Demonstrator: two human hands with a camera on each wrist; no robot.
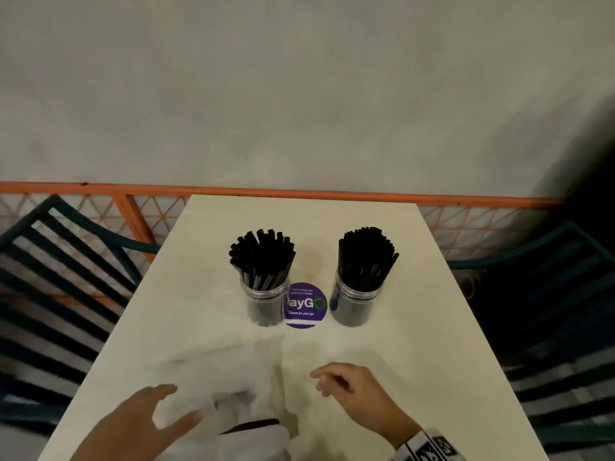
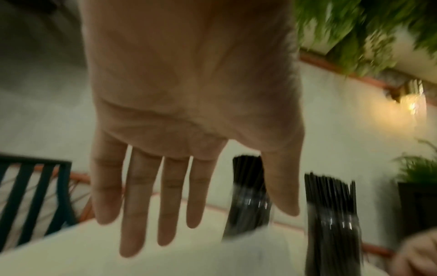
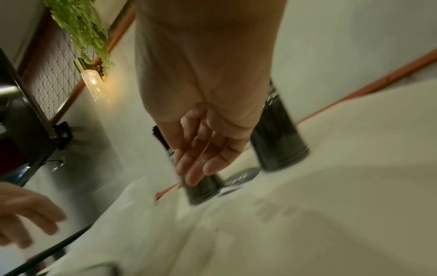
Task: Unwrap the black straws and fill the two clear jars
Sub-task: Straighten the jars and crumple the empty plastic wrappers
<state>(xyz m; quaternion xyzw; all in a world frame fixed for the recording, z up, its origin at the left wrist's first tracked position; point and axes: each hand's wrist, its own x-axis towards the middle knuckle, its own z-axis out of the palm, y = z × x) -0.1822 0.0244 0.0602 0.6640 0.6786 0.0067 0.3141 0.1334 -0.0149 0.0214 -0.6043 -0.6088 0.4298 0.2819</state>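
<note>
Two clear jars stand side by side mid-table, the left jar (image 1: 266, 306) and the right jar (image 1: 353, 304), each packed with upright black straws (image 1: 263, 257). Crumpled clear plastic wrapping (image 1: 233, 371) lies spread on the table in front of them. My left hand (image 1: 166, 410) hovers over the wrapping's near left part, fingers straight and spread, holding nothing; the left wrist view shows its flat palm (image 2: 189, 112). My right hand (image 1: 346, 387) hangs to the right of the wrapping with loosely bent fingers (image 3: 196, 160) and is empty. A dark, straw-like strip (image 1: 253, 425) pokes from the wrapping near the front edge.
A round purple sticker (image 1: 304, 306) lies on the cream table (image 1: 416, 327) between the jars. Dark slatted chairs stand at the left (image 1: 60, 277) and right (image 1: 549, 311). An orange rail (image 1: 299, 191) and a grey wall run behind the table's far edge.
</note>
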